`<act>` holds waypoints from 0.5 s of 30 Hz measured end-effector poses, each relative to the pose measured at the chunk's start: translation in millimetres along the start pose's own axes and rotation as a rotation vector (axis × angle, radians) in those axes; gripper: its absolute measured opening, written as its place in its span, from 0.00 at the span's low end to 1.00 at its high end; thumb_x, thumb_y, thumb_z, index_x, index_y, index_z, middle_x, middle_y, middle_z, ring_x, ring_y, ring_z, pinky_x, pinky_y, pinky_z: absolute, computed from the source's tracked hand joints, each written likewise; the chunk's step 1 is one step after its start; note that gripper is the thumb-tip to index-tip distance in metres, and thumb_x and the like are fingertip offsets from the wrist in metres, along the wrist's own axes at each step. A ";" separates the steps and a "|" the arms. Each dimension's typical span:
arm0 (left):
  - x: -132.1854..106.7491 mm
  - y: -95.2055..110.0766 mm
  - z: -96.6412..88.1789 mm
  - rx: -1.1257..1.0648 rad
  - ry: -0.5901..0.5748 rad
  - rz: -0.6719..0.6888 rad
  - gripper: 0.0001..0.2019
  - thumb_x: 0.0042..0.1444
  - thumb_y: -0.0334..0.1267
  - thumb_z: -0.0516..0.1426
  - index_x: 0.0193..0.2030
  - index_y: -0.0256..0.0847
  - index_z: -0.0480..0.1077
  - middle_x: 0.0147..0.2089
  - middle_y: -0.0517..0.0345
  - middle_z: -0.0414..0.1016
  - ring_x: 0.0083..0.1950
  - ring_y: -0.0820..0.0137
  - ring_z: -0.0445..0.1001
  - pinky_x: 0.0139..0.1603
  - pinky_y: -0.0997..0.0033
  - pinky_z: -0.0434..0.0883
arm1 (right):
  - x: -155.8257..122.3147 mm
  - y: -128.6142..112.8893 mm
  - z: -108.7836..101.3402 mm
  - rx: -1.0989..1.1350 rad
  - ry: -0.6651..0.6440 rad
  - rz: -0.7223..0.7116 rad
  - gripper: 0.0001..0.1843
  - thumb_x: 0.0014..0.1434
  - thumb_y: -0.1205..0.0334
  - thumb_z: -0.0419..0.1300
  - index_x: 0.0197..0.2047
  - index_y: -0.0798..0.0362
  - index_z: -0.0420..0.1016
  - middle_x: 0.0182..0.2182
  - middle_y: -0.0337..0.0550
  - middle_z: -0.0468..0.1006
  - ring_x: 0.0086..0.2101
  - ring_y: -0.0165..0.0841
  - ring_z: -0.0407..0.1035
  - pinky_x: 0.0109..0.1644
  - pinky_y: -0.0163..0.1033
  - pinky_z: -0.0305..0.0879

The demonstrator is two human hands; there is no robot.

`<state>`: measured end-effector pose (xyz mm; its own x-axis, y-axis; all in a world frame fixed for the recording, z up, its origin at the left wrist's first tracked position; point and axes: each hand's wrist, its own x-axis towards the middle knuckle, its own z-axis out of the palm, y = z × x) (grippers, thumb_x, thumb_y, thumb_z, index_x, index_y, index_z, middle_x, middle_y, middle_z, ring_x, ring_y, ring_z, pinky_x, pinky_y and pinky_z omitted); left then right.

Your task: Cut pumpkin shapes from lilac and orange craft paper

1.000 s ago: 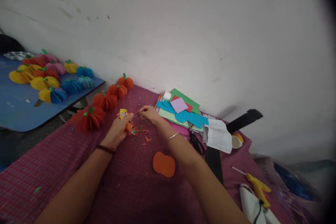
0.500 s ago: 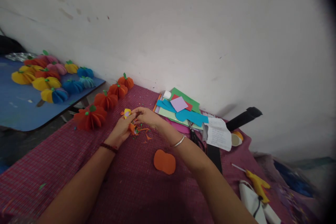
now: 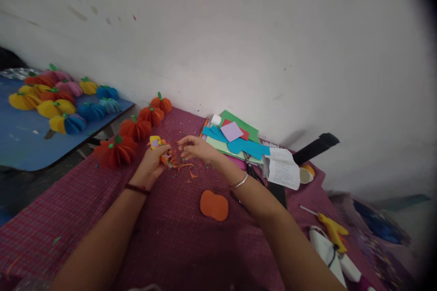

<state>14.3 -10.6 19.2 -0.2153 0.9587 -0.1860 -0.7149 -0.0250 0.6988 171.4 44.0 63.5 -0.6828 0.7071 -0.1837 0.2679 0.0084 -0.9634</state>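
My left hand (image 3: 152,162) is closed around a bunch of crumpled paper scraps (image 3: 155,142), yellow, orange and lilac. Just to its right hovers my right hand (image 3: 195,148), its fingers apart and nothing visible in them. Thin orange and green paper trimmings (image 3: 190,170) lie on the cloth beneath and between both hands. Nearer to me, an orange pumpkin-shaped paper cutout (image 3: 214,205) rests flat. Beyond my left hand stands a row of orange paper pumpkins (image 3: 116,151) with green stems.
Coloured paper sheets (image 3: 251,148), black-handled scissors (image 3: 252,171) and a printed sheet (image 3: 282,169) lie against the wall. A yellow glue gun (image 3: 332,232) is at right. More paper pumpkins (image 3: 56,107) cover part of the blue table (image 3: 23,141).
My hands have drawn apart. The left moved slightly left with the scraps, while the right moved off to the right and its fingers spread. The view shifted a little.
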 end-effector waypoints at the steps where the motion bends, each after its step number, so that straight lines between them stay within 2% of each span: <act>1: -0.6 2.9 -0.9 -0.016 -0.012 -0.024 0.14 0.37 0.25 0.63 0.29 0.37 0.63 0.22 0.66 0.66 0.20 0.78 0.66 0.21 0.81 0.65 | -2.8 7.5 -4.2 -0.200 -0.016 -0.042 0.13 0.54 0.75 0.55 0.43 0.55 0.68 0.38 0.41 0.74 0.36 0.30 0.72 0.45 0.41 0.70; 4: -1.4 9.1 -4.4 -0.063 -0.035 -0.063 0.14 0.38 0.23 0.61 0.29 0.38 0.62 0.25 0.62 0.69 0.21 0.77 0.67 0.21 0.79 0.66 | -14.3 29.6 -14.0 -0.759 -0.162 -0.232 0.21 0.50 0.74 0.62 0.48 0.56 0.71 0.46 0.48 0.73 0.45 0.37 0.69 0.52 0.44 0.65; 6: -0.9 10.1 -7.2 -0.073 -0.058 -0.055 0.12 0.39 0.22 0.60 0.29 0.38 0.62 0.27 0.59 0.71 0.22 0.76 0.68 0.22 0.78 0.68 | -20.2 39.8 -15.9 -0.975 -0.233 -0.358 0.30 0.49 0.71 0.64 0.57 0.56 0.68 0.55 0.54 0.67 0.52 0.42 0.64 0.55 0.47 0.61; 8: 0.1 8.8 -10.0 -0.066 -0.076 -0.039 0.12 0.39 0.22 0.59 0.30 0.37 0.63 0.28 0.58 0.72 0.23 0.75 0.69 0.23 0.76 0.69 | -21.1 44.9 -14.6 -1.085 -0.245 -0.439 0.35 0.50 0.68 0.65 0.61 0.55 0.64 0.60 0.57 0.62 0.55 0.44 0.61 0.58 0.49 0.58; 11: 1.8 5.0 -13.1 -0.046 -0.082 -0.052 0.12 0.39 0.21 0.58 0.30 0.37 0.63 0.28 0.58 0.73 0.23 0.75 0.69 0.24 0.75 0.71 | -13.3 45.6 -12.1 -1.155 -0.295 -0.463 0.31 0.49 0.66 0.67 0.58 0.55 0.68 0.54 0.54 0.66 0.52 0.42 0.63 0.55 0.46 0.59; 15: 2.0 1.5 -13.3 -0.019 -0.045 -0.079 0.11 0.40 0.20 0.57 0.31 0.37 0.64 0.28 0.57 0.73 0.23 0.74 0.70 0.23 0.75 0.71 | -0.5 46.5 -12.1 -1.102 -0.332 -0.409 0.17 0.51 0.67 0.65 0.46 0.57 0.75 0.40 0.47 0.72 0.40 0.36 0.66 0.45 0.37 0.62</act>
<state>3.9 -12.5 10.7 -0.1281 0.9697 -0.2080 -0.7413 0.0457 0.6696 192.4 52.6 21.1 -0.9491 0.2979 -0.1021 0.3149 0.8968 -0.3108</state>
